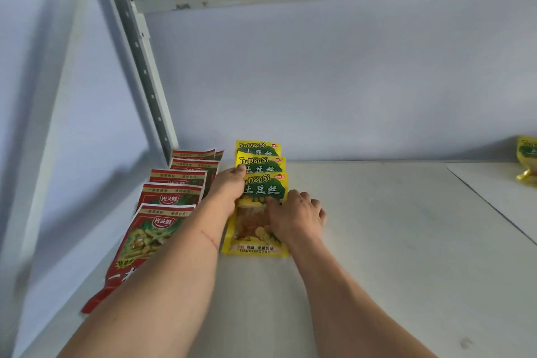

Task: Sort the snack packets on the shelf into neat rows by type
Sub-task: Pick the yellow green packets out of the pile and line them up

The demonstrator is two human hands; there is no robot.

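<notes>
White shelf [377, 241] bearing two front-to-back overlapping rows: red packets [171, 197] left, yellow packets [258, 183] centre, tops toward the wall. Left hand [229, 186] and right hand [296, 212] press flat, fingers loosely curled, grasping nothing.

Likely a shop or stockroom. Bare white shelf board [377, 241] on a perforated metal upright [145, 73], plain pale wall [319, 81] behind. Identical retail snack packets, red [171, 197] and yellow [258, 166], laid in overlapping rows.
</notes>
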